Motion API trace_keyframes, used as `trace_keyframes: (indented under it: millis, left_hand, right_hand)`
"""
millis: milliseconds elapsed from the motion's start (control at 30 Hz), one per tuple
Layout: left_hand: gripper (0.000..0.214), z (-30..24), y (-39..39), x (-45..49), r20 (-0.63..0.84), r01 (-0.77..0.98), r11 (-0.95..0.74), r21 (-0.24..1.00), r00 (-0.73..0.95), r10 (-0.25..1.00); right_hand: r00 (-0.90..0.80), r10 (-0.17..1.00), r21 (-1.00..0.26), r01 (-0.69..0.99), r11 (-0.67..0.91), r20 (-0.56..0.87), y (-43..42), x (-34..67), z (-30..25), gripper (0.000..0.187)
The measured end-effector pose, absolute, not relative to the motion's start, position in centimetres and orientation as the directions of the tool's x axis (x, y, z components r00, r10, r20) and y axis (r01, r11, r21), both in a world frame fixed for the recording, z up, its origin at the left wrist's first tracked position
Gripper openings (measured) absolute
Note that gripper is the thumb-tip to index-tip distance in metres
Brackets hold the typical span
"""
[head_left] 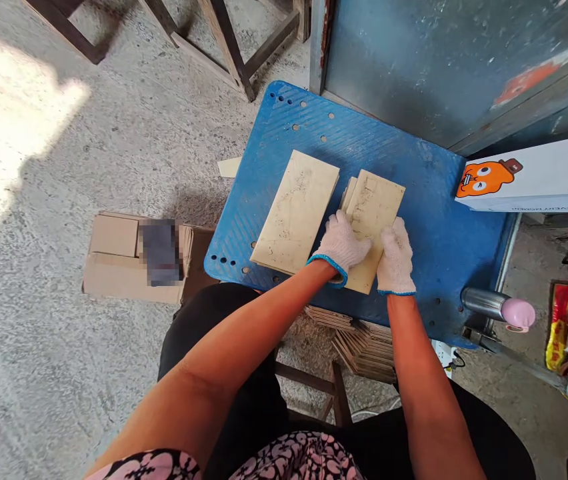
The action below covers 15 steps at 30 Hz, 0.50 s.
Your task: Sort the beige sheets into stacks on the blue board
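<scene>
Two stacks of thin pale wooden boards lie on a blue plastic board (429,220). The left stack (294,210) lies untouched. Both my hands wear white knit gloves with blue cuffs. My left hand (340,245) grips the near left edge of the right stack (373,208), fingers curled over it. At the same stack's near right edge sits my right hand (396,259), fingers closed on it. The boards in this stack are slightly fanned at the top.
A flattened cardboard box (119,257) lies on the concrete floor at left. More stacked thin boards (364,343) sit below the blue board. A white carton with an orange cartoon (529,175) and a pink-capped metal bottle (499,308) are at right. Wooden frames (229,40) stand behind.
</scene>
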<state>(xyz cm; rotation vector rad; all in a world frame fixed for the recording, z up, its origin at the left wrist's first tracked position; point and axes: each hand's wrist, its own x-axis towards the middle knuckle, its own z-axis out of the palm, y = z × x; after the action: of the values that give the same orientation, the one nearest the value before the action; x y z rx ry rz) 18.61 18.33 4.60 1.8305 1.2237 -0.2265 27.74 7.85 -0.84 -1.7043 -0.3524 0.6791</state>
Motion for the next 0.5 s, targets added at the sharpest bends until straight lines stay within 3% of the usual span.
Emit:
trace_keyframes:
  millis: [300,500]
  left_hand:
    - [0.086,4.2,18.7,18.8,-0.604,0.833,-0.101,0.544,0.473,0.641]
    - [0.091,3.9,18.7,18.8,-0.59,0.833,-0.128,0.538,0.481,0.648]
  right_hand:
    - [0.785,0.555,-0.907,-0.02,-0.421,-0.275,8.3,27.7,-1.5,0.077]
    - [0.778,0.483,-0.727,0.049,-0.685,-0.403,8.4,28.0,0.0,0.099]
